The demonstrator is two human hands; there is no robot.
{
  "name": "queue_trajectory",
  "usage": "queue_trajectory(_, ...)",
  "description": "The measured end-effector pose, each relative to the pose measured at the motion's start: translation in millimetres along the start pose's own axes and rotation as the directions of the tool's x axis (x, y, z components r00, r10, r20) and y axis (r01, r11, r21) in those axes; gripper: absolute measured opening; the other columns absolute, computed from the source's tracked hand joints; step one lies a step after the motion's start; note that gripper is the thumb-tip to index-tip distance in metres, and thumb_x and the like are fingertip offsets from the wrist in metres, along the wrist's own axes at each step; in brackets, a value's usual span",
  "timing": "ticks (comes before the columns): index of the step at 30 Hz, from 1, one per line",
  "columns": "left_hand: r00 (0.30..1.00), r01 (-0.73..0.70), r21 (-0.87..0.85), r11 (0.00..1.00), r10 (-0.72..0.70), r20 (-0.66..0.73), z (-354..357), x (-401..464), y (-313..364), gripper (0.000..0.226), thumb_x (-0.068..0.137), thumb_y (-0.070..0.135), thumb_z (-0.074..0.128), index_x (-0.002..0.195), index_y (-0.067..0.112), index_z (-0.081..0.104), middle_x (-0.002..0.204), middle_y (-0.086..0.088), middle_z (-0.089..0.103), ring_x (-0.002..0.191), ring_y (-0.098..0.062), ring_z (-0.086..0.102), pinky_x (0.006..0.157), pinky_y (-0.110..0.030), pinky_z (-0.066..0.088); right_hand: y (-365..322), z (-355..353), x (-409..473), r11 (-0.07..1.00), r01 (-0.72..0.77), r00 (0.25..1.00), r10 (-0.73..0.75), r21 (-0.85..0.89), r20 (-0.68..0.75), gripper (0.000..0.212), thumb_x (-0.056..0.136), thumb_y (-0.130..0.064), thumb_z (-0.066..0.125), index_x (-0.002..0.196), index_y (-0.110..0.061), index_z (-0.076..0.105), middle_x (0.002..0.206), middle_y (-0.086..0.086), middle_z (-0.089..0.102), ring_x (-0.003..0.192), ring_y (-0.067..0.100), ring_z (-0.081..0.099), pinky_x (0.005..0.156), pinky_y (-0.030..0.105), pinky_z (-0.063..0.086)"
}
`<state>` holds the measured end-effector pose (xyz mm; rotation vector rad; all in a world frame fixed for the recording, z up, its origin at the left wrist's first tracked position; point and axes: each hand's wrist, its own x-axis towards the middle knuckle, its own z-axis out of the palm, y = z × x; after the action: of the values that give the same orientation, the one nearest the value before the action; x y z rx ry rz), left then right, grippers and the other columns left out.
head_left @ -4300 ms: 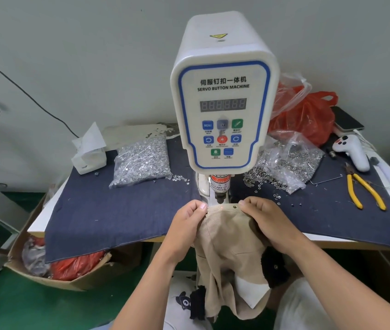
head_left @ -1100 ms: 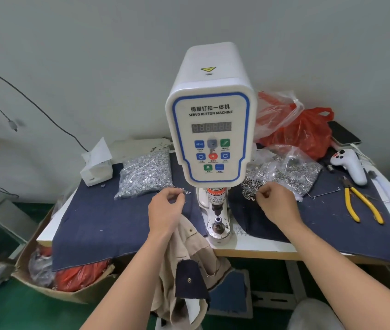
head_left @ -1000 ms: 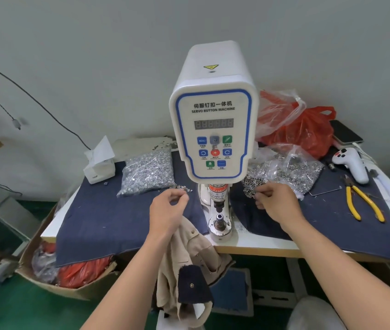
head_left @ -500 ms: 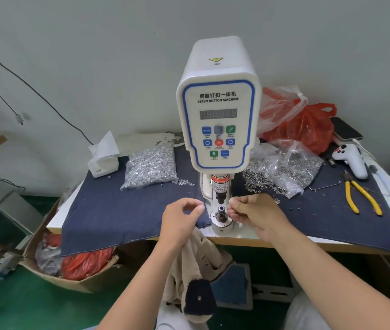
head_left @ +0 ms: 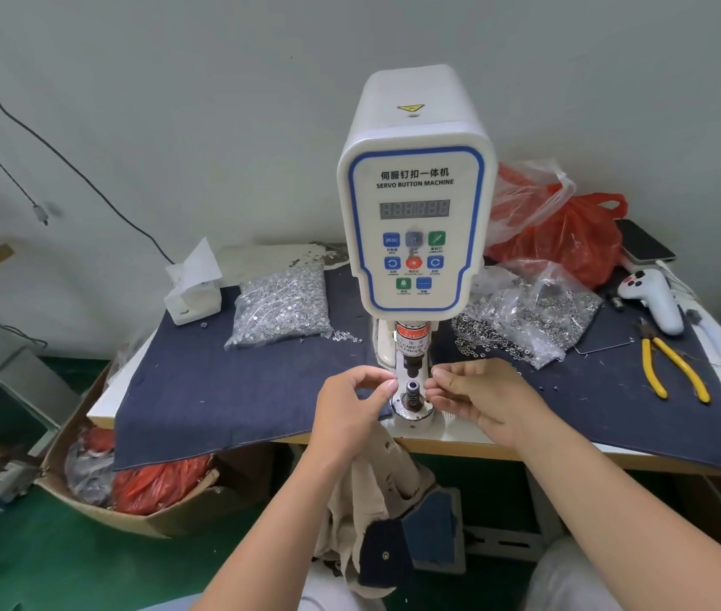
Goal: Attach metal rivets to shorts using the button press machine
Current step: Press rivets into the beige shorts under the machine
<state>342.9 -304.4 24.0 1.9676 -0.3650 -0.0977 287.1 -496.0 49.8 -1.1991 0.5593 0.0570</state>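
Observation:
The white servo button machine [head_left: 414, 222] stands mid-table, its lower die [head_left: 411, 390] bare under the punch. My left hand [head_left: 350, 412] is just left of the die, thumb and forefinger pinched together on a small rivet piece that is barely visible. The beige shorts [head_left: 376, 491] hang from under this hand, below the table edge. My right hand [head_left: 477, 399] is just right of the die and pinches another tiny metal piece at its fingertips. A clear bag of silver rivets [head_left: 281, 308] lies left of the machine, and a bag of ring parts [head_left: 530, 313] lies right.
A dark denim cloth [head_left: 217, 390] covers the table. Yellow pliers [head_left: 671, 368], a white controller [head_left: 654, 302], a phone [head_left: 645, 244] and a red plastic bag [head_left: 570, 235] sit at the right. At back left is a tissue box [head_left: 193, 293]; a cardboard box [head_left: 98, 504] is on the floor.
Both hands left the rivet piles and came in to the lower die, one on each side, fingertips pinched. The shorts, earlier on the die, now hang below the table edge.

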Motion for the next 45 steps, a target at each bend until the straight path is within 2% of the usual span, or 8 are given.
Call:
queue_trajectory(6, 1.0, 0.001, -0.032, 1.0, -0.001, 0.018, 5, -2, 2, 0.006, 0.095, 0.026, 0.077, 0.096, 0.029, 0.082, 0.091, 0.02, 0.078, 0.092, 0.005, 0.069, 0.075, -0.006, 0.049, -1, -4, -3, 0.999, -0.027, 1.0, 0.027, 0.033, 0.011, 0.007, 0.094, 0.0, 0.068, 0.092, 0.006, 0.07, 0.075, 0.015, 0.075, 0.06, 0.017, 0.072, 0.059, 0.023, 0.061)
queue_trajectory(13, 1.0, -0.005, -0.052, 0.999, 0.006, 0.02, 7, -3, 2, 0.008, 0.095, 0.025, 0.077, 0.094, 0.032, 0.081, 0.092, 0.024, 0.077, 0.094, 0.004, 0.07, 0.077, -0.008, 0.05, 0, -8, -3, 1.0, -0.01, 0.999, 0.009, 0.018, 0.045, 0.007, 0.096, 0.005, 0.064, 0.097, 0.004, 0.071, 0.082, 0.016, 0.077, 0.064, 0.017, 0.072, 0.063, 0.024, 0.062)
queue_trajectory(18, 1.0, -0.002, -0.052, 0.999, 0.003, 0.024, 7, -4, 1, 0.007, 0.095, 0.026, 0.078, 0.096, 0.032, 0.081, 0.092, 0.024, 0.077, 0.095, 0.003, 0.07, 0.078, -0.008, 0.05, -1, -12, -1, 0.999, -0.03, 0.999, 0.029, 0.032, 0.039, 0.007, 0.094, 0.004, 0.066, 0.1, 0.005, 0.07, 0.082, 0.017, 0.077, 0.064, 0.017, 0.072, 0.06, 0.023, 0.06)
queue_trajectory(28, 1.0, -0.002, -0.072, 0.997, 0.003, 0.021, 10, -6, 1, 0.007, 0.095, 0.027, 0.078, 0.096, 0.033, 0.08, 0.093, 0.024, 0.077, 0.095, 0.002, 0.07, 0.083, -0.018, 0.055, 1, -9, 0, 0.997, -0.065, 0.998, 0.063, 0.048, 0.031, 0.003, 0.088, -0.001, 0.076, 0.086, 0.001, 0.077, 0.077, 0.014, 0.074, 0.062, 0.015, 0.069, 0.058, 0.023, 0.059)
queue_trajectory(33, 1.0, 0.006, -0.082, 0.997, -0.004, 0.022, 10, -6, 1, 0.006, 0.095, 0.026, 0.078, 0.098, 0.03, 0.081, 0.093, 0.023, 0.077, 0.096, 0.001, 0.07, 0.082, -0.014, 0.053, 3, 0, -1, 0.996, -0.079, 0.996, 0.076, 0.053, 0.051, 0.003, 0.085, -0.003, 0.079, 0.084, -0.001, 0.079, 0.078, 0.014, 0.074, 0.061, 0.015, 0.068, 0.055, 0.022, 0.056)
queue_trajectory(41, 1.0, 0.015, -0.068, 0.998, -0.014, 0.01, 9, -5, 1, 0.007, 0.096, 0.027, 0.077, 0.101, 0.027, 0.082, 0.093, 0.02, 0.078, 0.095, 0.004, 0.07, 0.08, -0.007, 0.05, 3, 8, -3, 0.968, -0.185, 0.98, 0.17, 0.171, 0.102, 0.025, 0.09, -0.002, 0.071, 0.067, -0.001, 0.08, 0.074, 0.016, 0.074, 0.056, 0.016, 0.07, 0.05, 0.022, 0.056)
queue_trajectory(45, 1.0, 0.003, -0.084, 0.996, -0.002, 0.011, 9, -5, 3, 0.007, 0.096, 0.026, 0.077, 0.101, 0.025, 0.082, 0.094, 0.019, 0.079, 0.097, 0.002, 0.07, 0.08, -0.009, 0.05, 2, 11, -5, 0.946, -0.237, 0.967, 0.209, 0.221, 0.146, 0.019, 0.093, -0.003, 0.068, 0.08, 0.006, 0.078, 0.078, 0.017, 0.073, 0.06, 0.018, 0.071, 0.051, 0.023, 0.058)
